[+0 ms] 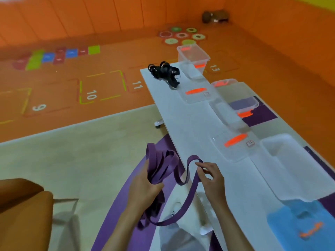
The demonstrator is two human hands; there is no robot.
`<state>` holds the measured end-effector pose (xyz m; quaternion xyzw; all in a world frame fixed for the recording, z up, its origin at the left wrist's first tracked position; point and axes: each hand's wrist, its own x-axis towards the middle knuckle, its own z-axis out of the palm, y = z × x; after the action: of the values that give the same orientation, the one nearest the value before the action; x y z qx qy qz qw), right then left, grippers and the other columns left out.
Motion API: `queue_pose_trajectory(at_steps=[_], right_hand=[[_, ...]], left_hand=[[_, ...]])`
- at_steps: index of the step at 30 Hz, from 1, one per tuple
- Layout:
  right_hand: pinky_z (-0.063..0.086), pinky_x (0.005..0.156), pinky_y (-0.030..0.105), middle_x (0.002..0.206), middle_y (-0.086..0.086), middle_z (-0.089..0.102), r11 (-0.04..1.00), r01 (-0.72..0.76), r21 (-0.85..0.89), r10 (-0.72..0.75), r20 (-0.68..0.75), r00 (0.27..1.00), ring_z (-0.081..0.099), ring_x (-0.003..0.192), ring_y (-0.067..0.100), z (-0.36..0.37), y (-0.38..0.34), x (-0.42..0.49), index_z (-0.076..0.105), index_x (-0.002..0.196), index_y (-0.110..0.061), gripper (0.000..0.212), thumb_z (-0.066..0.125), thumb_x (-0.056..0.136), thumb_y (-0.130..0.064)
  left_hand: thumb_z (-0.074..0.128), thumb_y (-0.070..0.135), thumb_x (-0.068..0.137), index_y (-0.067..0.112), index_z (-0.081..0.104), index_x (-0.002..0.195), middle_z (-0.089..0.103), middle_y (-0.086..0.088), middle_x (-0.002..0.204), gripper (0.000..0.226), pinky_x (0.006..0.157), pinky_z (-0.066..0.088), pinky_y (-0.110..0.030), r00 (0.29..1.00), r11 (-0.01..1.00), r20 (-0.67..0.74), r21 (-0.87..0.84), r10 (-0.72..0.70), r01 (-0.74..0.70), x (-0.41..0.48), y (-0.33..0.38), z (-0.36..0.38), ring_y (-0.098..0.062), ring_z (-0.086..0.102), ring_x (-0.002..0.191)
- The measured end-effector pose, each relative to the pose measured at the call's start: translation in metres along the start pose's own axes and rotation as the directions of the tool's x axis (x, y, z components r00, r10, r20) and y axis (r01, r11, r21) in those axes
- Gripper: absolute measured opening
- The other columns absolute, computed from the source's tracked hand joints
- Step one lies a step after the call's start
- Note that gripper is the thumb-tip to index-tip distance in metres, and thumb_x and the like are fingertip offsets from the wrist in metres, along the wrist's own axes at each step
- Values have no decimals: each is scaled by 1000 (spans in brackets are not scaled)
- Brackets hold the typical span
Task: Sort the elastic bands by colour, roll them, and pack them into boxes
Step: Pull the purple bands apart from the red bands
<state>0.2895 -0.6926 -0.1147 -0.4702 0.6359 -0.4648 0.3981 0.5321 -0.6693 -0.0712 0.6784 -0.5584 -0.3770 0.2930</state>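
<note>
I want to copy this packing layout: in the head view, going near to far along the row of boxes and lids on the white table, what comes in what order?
Blue lid → nearest clear box → clear lid with orange handle → second clear box → second orange-handled lid → farthest clear box.

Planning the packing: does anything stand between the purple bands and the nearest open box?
Nothing visible does. The left hand and right hand hold the purple bands; only bare table lies between them and the nearest open box.
</note>
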Motion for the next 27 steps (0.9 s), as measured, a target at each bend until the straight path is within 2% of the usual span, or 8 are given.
queue_pose_trajectory(at_steps=[2, 4, 9, 14, 16, 19, 23, 27], right_hand=[[57, 72, 19, 112, -3, 65, 1000, 5, 11, -5, 9, 1000, 70, 96, 2, 9, -8, 41, 80, 104, -33, 24, 71, 100, -11], [56, 72, 18, 112, -8, 64, 1000, 7, 28, -8, 10, 1000, 70, 98, 3, 15, -16, 78, 80, 102, -38, 27, 70, 101, -13], [63, 86, 42, 112, -12, 65, 982, -82, 168, 95, -67, 993, 71, 105, 13, 22, -24, 151, 82, 110, -32, 21, 65, 105, -22], [64, 91, 42, 121, 0, 65, 923, -191, 335, 262, -179, 948, 69, 116, 21, 24, -18, 202, 79, 116, -19, 25, 55, 110, -17], [61, 96, 40, 124, 2, 65, 911, -224, 347, 311, -219, 925, 68, 118, 19, 27, -11, 217, 78, 116, -16, 24, 55, 110, -17], [51, 98, 22, 123, -3, 68, 929, -267, 257, 333, -265, 905, 67, 115, 9, 33, -3, 241, 77, 107, -25, 21, 56, 109, -21], [48, 106, 36, 119, -4, 72, 904, -357, 234, 419, -328, 847, 66, 114, 11, 45, 6, 273, 74, 103, -30, 21, 57, 109, -20], [49, 108, 31, 132, -10, 71, 859, -459, 226, 511, -335, 791, 65, 120, 4, 56, 19, 304, 72, 124, -27, 22, 57, 109, -32]], left_hand=[[68, 25, 71, 56, 43, 145, 70, 33, 100, 84, 70, 62, -34, 999, 999, 25, 22, 31, -32, 47, 17, -4, -3, 71, 83], [70, 22, 73, 63, 40, 140, 69, 35, 101, 84, 68, 60, -30, 995, 995, 52, 48, 82, -84, 91, 34, -5, -1, 70, 83], [72, 18, 75, 52, 43, 144, 73, 24, 96, 83, 73, 61, -40, 979, 983, 135, 87, 151, -163, 189, 74, 3, -7, 70, 79], [72, 22, 74, 47, 42, 145, 72, 19, 96, 81, 71, 58, -34, 937, 960, 285, 132, 203, -248, 272, 100, 31, -12, 68, 82], [73, 23, 74, 46, 43, 144, 72, 20, 96, 79, 70, 56, -31, 910, 951, 350, 131, 221, -281, 305, 104, 46, -12, 68, 82], [72, 26, 73, 46, 42, 143, 71, 18, 95, 79, 71, 58, -35, 859, 943, 460, 120, 223, -309, 360, 111, 73, -12, 68, 80], [71, 26, 72, 50, 39, 141, 71, 14, 92, 80, 72, 60, -41, 766, 936, 609, 105, 206, -335, 426, 117, 111, -14, 68, 78], [76, 26, 80, 47, 35, 147, 73, 14, 105, 82, 84, 60, -46, 685, 924, 707, 119, 178, -363, 473, 115, 148, -21, 72, 90]])
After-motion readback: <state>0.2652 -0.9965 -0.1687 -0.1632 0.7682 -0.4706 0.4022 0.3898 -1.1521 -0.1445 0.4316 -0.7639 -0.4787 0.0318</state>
